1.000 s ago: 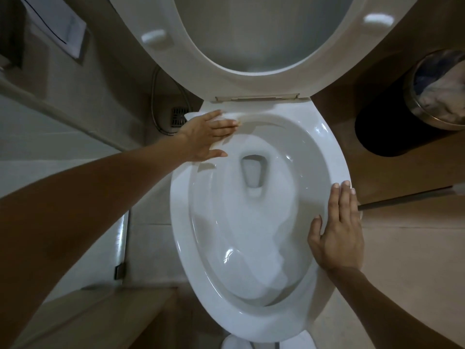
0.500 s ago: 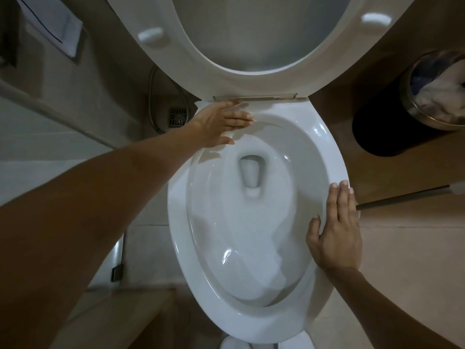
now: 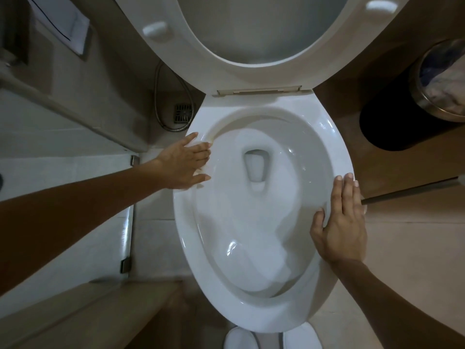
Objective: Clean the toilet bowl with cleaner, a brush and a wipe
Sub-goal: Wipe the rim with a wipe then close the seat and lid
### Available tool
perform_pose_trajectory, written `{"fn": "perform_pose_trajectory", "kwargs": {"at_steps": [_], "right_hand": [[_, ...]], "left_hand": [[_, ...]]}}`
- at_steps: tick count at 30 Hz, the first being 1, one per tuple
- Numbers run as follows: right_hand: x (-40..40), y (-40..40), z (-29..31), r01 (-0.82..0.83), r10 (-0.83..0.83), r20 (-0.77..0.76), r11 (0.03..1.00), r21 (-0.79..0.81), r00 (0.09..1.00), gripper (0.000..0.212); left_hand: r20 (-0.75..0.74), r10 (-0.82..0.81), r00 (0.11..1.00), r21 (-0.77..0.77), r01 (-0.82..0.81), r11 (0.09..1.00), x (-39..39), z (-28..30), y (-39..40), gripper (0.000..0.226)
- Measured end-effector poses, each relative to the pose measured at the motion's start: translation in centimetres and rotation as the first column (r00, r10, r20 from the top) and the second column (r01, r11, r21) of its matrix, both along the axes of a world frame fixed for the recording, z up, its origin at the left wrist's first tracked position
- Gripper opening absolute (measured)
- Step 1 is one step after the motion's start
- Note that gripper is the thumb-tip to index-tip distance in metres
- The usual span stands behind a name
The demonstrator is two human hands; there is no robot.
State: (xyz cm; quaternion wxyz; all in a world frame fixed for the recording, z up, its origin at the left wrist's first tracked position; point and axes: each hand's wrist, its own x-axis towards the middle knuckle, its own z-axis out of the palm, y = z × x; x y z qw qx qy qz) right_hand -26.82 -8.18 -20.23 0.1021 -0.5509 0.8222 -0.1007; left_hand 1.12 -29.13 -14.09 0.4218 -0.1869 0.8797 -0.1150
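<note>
The white toilet bowl fills the middle of the view, its rim glossy and its inner basin pale, with the drain opening toward the back. Behind it the toilet seat stands raised, two bumpers showing on its underside, hinged at the back edge of the bowl. To the left runs a tiled floor with a low step or ledge in the lower corner; to the right the floor is tan. A round waste bin with a metal rim sits at the far right, holding crumpled material. A flexible metal hose loops down the wall left of the bowl, beside a small square floor drain. A thin dark rod lies across the floor to the right, its near end hidden behind the right hand.

The left hand lies flat on the left side of the rim, fingers straight and together, pressing down on a wipe; only a small pale edge of it shows beneath the fingers, so its shape cannot be told. The right hand rests flat on the right side of the rim, fingers straight and pointing toward the back, thumb lying on the inner edge, holding nothing. Two white shoe tips show at the bottom edge.
</note>
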Motion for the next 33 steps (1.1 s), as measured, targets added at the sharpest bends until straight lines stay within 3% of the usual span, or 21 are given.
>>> {"fn": "perform_pose_trajectory", "kwargs": {"at_steps": [6, 9, 18, 22, 26, 30, 33], "right_hand": [[0.0, 0.0, -0.1, -0.004, 0.004, -0.001, 1.000, -0.008, 1.000, 0.073], [0.0, 0.1, -0.3, 0.007, -0.007, 0.002, 1.000, -0.001, 1.000, 0.073], [0.1, 0.1, 0.1, 0.005, -0.006, 0.012, 1.000, 0.014, 1.000, 0.072], [0.1, 0.2, 0.0, 0.001, -0.001, 0.010, 1.000, 0.012, 1.000, 0.072], [0.0, 0.2, -0.1, 0.003, -0.003, 0.007, 1.000, 0.019, 1.000, 0.073], [0.0, 0.2, 0.0, -0.002, 0.002, 0.002, 1.000, 0.029, 1.000, 0.073], [0.0, 0.1, -0.2, -0.004, 0.004, -0.007, 1.000, 0.023, 1.000, 0.073]], "left_hand": [[0.094, -0.112, 0.989, -0.102, 0.122, 0.987, -0.5, 0.4, -1.4, 0.056], [0.084, -0.077, 0.993, -0.127, 0.088, 0.988, -0.4, 0.1, -0.9, 0.054], [0.049, -0.030, 0.998, 0.049, 0.028, 0.998, 1.9, 1.1, 4.9, 0.050], [0.057, -0.065, 0.996, 0.035, 0.063, 0.997, 2.1, 1.1, 4.1, 0.051], [-0.030, 0.045, 0.999, 0.045, -0.043, 0.998, 2.7, 0.7, 5.6, 0.050], [-0.214, 0.026, 0.976, 0.150, 0.006, 0.989, 4.7, 0.2, 8.3, 0.067], [-0.270, 0.052, 0.961, 0.270, 0.023, 0.963, 5.6, -0.2, 9.5, 0.079]]}}
